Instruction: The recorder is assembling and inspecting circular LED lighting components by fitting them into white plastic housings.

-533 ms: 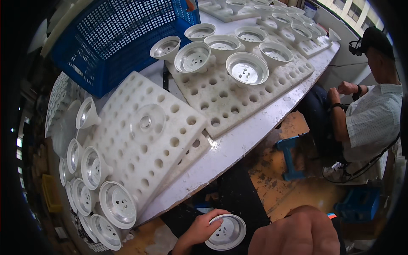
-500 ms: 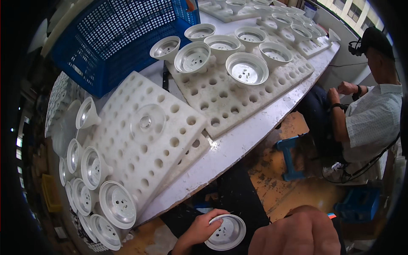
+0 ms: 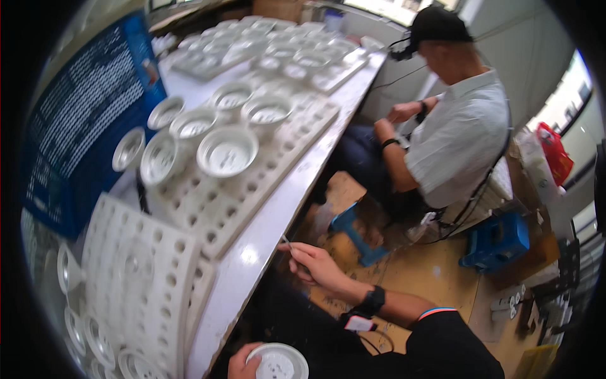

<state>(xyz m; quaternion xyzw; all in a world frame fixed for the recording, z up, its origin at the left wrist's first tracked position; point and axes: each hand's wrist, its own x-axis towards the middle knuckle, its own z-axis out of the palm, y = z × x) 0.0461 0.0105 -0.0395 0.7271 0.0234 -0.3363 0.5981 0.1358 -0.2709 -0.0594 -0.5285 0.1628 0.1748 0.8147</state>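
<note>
At the lower edge, my left hand (image 3: 242,362) grips a white round lamp housing (image 3: 278,365) by its rim, thumb over the edge. The housing's open side faces up, and small dark marks show on its silvery floor. My right hand (image 3: 319,270) is beside the table's front edge, its fingers pinched on a thin pale rod-like piece (image 3: 287,240), too small and blurred to name. Nearby on the table lies a white foam board with holes (image 3: 189,218), where several similar housings (image 3: 227,151) stand.
A second holed board (image 3: 136,265) leans at the left, with more housings beside it. Behind stands a blue plastic basket (image 3: 88,120). Further boards of housings fill the table's far end. A co-worker (image 3: 454,126) sits at the right, near blue stools (image 3: 499,240).
The view has swung to the right. My right hand has gone from close before the camera to the table's edge. My left hand still holds the lamp housing.
</note>
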